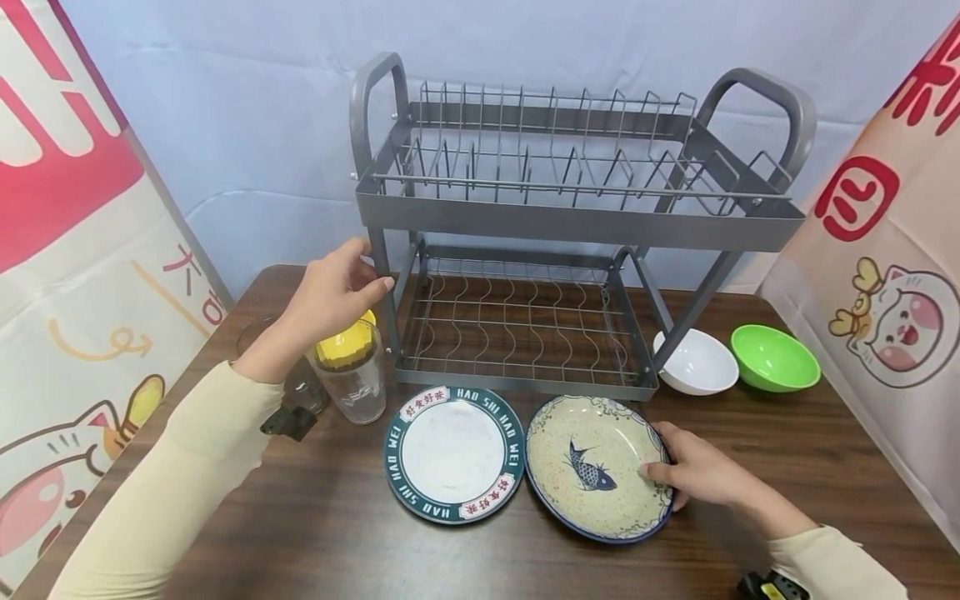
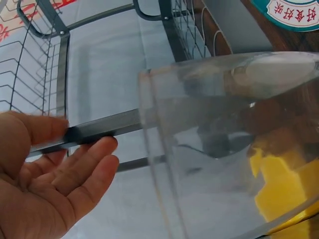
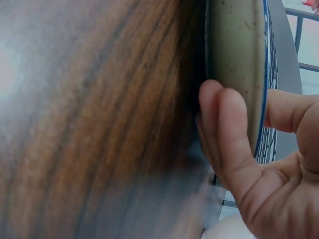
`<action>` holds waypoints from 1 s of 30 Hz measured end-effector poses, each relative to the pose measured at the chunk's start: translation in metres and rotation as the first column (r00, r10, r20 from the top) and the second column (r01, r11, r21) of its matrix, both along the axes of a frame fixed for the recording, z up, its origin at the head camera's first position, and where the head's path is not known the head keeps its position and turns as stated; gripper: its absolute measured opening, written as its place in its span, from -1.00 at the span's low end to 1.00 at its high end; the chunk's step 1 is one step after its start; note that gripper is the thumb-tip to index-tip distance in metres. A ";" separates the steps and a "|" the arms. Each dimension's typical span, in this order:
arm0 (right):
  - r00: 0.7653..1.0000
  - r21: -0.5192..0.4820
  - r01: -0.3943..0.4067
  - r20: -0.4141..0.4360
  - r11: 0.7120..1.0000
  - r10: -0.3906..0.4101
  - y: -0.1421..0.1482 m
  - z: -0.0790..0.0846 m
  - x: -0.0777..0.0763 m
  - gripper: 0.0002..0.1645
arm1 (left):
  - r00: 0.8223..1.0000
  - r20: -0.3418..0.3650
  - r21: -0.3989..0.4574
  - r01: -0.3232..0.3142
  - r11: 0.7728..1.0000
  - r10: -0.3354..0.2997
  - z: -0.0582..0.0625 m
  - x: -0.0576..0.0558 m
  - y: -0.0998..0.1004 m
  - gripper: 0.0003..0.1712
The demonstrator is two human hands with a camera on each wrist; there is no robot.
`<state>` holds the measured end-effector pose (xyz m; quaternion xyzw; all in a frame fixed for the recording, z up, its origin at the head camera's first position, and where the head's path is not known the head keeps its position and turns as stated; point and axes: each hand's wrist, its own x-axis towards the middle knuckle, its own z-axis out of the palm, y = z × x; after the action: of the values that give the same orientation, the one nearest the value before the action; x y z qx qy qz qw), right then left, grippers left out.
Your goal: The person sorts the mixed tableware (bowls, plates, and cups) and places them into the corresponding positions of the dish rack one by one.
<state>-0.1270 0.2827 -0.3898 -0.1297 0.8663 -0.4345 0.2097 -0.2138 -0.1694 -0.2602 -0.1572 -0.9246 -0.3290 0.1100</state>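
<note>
My left hand point(image 1: 326, 287) pinches the left front post of a grey two-tier dish rack point(image 1: 577, 223). In the left wrist view the post point(image 2: 102, 128) passes between thumb and fingers. At the table's right side my right hand point(image 1: 697, 467) grips the right rim of a cream plate point(image 1: 622, 442) with a blue fish on it. Its thumb lies over the rim and its fingers press the plate's outer side point(image 3: 237, 50) in the right wrist view. Left of it, nearly touching, lies a white plate with a dark green rim point(image 1: 453, 454).
Below my left forearm stands a clear glass point(image 1: 360, 392) with something yellow point(image 1: 345, 343) at its top. A darker glass point(image 1: 303, 387) is partly hidden beside it. A white bowl point(image 1: 697, 362) and a green bowl point(image 1: 776, 358) sit at the rack's right, on the wooden table point(image 1: 315, 517).
</note>
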 end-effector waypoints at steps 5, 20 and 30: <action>0.999 -0.069 -0.008 0.030 0.998 0.010 0.002 -0.002 0.002 -0.21 | 1.000 -0.005 -0.037 0.018 0.999 -0.018 -0.004 0.000 0.003 -0.69; 1.000 -0.239 0.002 -0.002 0.971 -0.003 0.007 0.002 0.010 -0.30 | 1.000 0.027 -0.036 -0.008 0.999 0.009 -0.004 -0.002 0.008 -0.73; 0.998 -0.312 0.051 0.043 0.949 -0.039 0.006 0.001 0.014 -0.33 | 0.998 0.060 -0.045 -0.013 0.999 0.016 -0.005 -0.001 0.008 -0.66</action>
<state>-0.1128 0.2884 -0.3892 -0.1337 0.7850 -0.5735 0.1924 -0.2149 -0.1618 -0.2653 -0.1429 -0.9358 -0.3120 0.0808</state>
